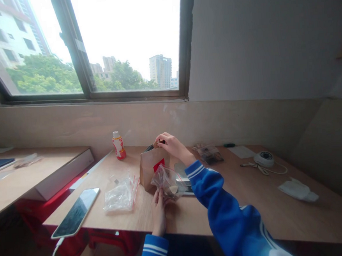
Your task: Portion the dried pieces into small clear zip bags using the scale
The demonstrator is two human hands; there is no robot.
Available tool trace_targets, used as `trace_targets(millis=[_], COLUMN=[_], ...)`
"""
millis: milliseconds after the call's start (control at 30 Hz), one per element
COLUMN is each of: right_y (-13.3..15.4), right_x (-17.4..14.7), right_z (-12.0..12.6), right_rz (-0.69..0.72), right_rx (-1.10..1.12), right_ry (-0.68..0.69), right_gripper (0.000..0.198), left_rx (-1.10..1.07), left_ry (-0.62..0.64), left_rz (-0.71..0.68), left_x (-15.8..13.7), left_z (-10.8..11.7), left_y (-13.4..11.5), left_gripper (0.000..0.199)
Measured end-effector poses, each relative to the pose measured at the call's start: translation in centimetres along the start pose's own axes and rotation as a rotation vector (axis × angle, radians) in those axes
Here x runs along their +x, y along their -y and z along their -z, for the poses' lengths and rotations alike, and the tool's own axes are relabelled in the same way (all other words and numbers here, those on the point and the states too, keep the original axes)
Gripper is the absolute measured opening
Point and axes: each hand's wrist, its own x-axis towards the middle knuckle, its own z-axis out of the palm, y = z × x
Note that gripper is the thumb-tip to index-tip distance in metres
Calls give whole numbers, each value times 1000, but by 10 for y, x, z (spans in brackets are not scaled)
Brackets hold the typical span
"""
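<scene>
The paper bag (147, 169) stands on the table (191, 217), left of centre, nearer the rear edge. The zip bag (168, 179), in front, is pinched in the left hand (158, 202). The right hand (172, 144) is at the paper bag's mouth; its grip cannot be determined.

1 red-and-white bottle (119, 146) stood near the wall (240, 117). 1 phone (77, 212), white cable (53, 255) attached, lay at desk's (192, 220) front left corner. White dome camera (263, 159) sat right, crumpled white item (298, 190) nearer.
</scene>
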Motion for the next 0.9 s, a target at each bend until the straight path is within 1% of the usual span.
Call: trace_targets(millis=[67, 133, 200, 233, 267, 333, 400, 433, 500, 567, 600, 633, 667, 733, 767, 800, 833, 900], right_y=[-1, -4, -8, -11, -13, -15, -13, -11, -6, -3, -3, -3, -5, -9, -11, -13, -15, -15], right_x=[0, 2, 4, 5, 6, 4, -2, -6, -17, -31, -40, -48, -58, -76, -85, -93, -99, -109], right_z=[-4, -10, -18, -22, -26, -30, -28, -26, -18, -9, -4, 0, 2, 4, 3, 1, -3, -11], right_rz=[23, 27, 14, 6, 2, 6, 27, 37, 30, -29, -75, -125, -173, -247, -270, -283, -290, -287], right_rx=[22, 70, 117, 138, 155, 166, 154, 143, 132, 162, 189, 217, 242, 253, 235, 210, 191, 197], right_ry=[-25, -117, -207, -225, -218, -156, -119, -131, -202, -239, -209, -135, -18, 264, 369, 428, 448, 414], right_gripper=[19, 28, 28, 27, 25, 20, 19, 21, 21, 16, 14, 16, 18, 20, 20, 20, 19, 19], left_rx=[-18, -26, -22, -21, -23, -34, -47, -51, -52, -42, -37, -36, -40, -58, -69, -80, -87, -88], left_ry=[-11, -18, -8, 4, 14, 19, 13, 7, -1, 6, 18, 34, 49, 65, 68, 67, 64, 74], left_rz=[13, 7, -3, -4, -2, 0, -1, 0, 7, 14, 15, 15, 14, 11, 10, 9, 6, -10], left_x=[1, 2, 1, 1, 0, 0, 0, 0, 0, 0, -1, -2, -3, -5, -7, -8, -9, -12], left_z=[1, 1, 0, -1, -1, -2, -2, -2, -2, -2, -3, -4, -4, -6, -7, -8, -9, -10], left_y=[2, 2, 0, -1, -3, -4, -4, -4, -4, -4, -5, -7, -8, -12, -14, -16, -18, -22], left_gripper=[42, 39, 38, 39, 41, 44, 45, 45, 43, 42, 42, 43, 44, 49, 50, 51, 51, 52])
